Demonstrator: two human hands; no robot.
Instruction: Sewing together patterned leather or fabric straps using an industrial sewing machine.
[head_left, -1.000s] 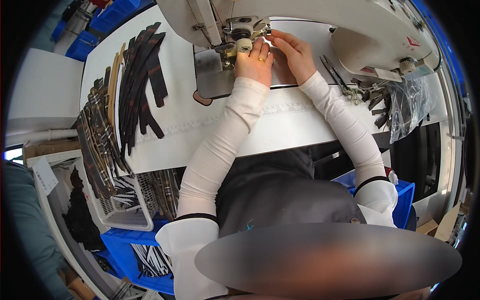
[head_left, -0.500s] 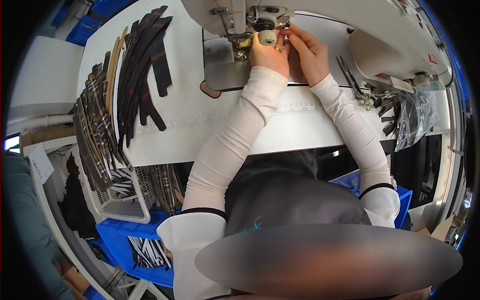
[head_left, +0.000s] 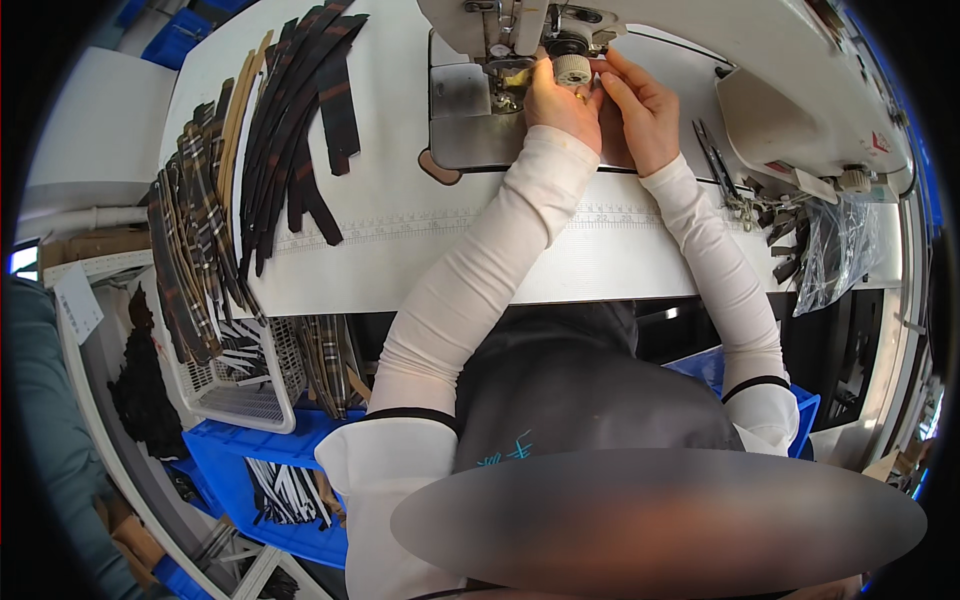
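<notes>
The left grip (head_left: pixel 565 110) is curling palm-up beneath a pale ribbed knob (head_left: pixel 572 69) on the front of a white sewing machine (head_left: pixel 800 115); the knob is covering part of the fingers, so whether they are spread, pressed together or pinching something, I cannot tell. A ring is showing on one finger. The right grip (head_left: pixel 648 115) is resting just beside it, thumb and forefinger bending toward each other near the knob; what, if anything, is sitting between the tips, I cannot tell.

The sewing machine is standing at the far side of a white counter (head_left: pixel 390 265), its arm stretching off to the right above both hands. Under the left wrist a shiny metal plate (head_left: pixel 475 148) is lying set into the surface. Right of the right wrist, dark scissors (head_left: pixel 712 155) are lying near dark scraps (head_left: pixel 790 262), and a clear plastic bag (head_left: pixel 840 255) is drooping at the counter's edge.

Well to the left, dark fabric strips (head_left: pixel 285 150) are lying in a fanned bundle, with plaid strips (head_left: pixel 197 215) trailing over the edge beside them. Below, a white basket (head_left: pixel 240 403) is standing above a blue bin (head_left: pixel 212 455) holding black and white strips (head_left: pixel 288 492).
</notes>
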